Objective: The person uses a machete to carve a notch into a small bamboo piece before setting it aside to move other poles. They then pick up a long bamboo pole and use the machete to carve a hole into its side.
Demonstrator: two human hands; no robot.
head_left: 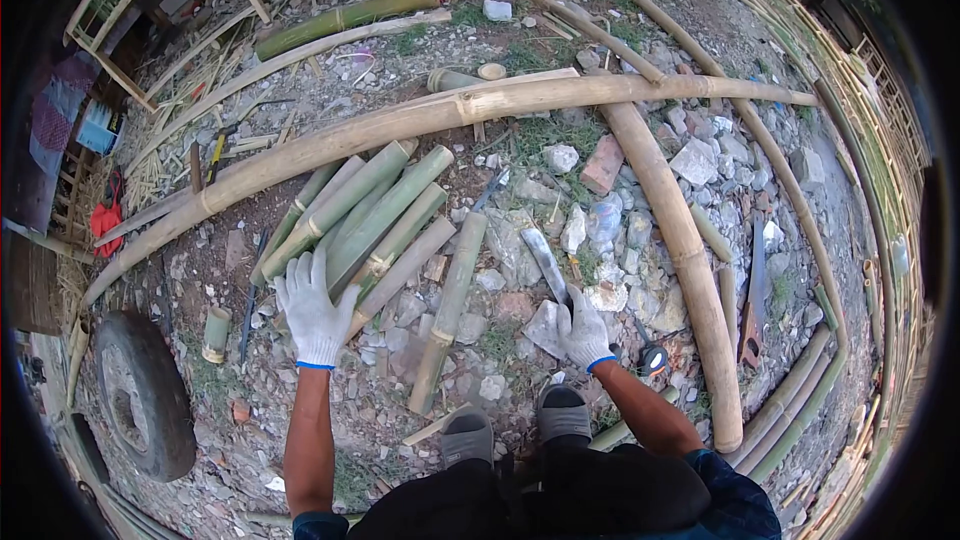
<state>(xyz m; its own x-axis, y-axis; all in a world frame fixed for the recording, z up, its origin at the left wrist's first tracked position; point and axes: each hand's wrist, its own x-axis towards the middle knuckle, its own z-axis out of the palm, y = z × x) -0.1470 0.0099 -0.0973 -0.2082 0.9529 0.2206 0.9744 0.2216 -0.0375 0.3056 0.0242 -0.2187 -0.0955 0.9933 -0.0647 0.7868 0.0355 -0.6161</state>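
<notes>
My left hand (pixel 315 308), in a white work glove, has its fingers spread at the near ends of several cut green bamboo pieces (pixel 385 205). They lie side by side in a slanting pile, their far ends close to a long bamboo pole (pixel 400 125). My right hand (pixel 583 332), gloved too, is closed around the handle of a machete (pixel 544 262), which is mostly hidden by the glove. Its broad blade points forward, away from me, over the stones. Between my hands a separate bamboo piece (pixel 450 310) lies on the ground.
A thick bamboo pole (pixel 680 250) runs down the right side, with a handsaw (pixel 754 295) beyond it. Near my right wrist is a tape measure (pixel 653 358). An old tyre (pixel 142 395) lies at left. Bricks and rubble (pixel 603 165) cover the ground.
</notes>
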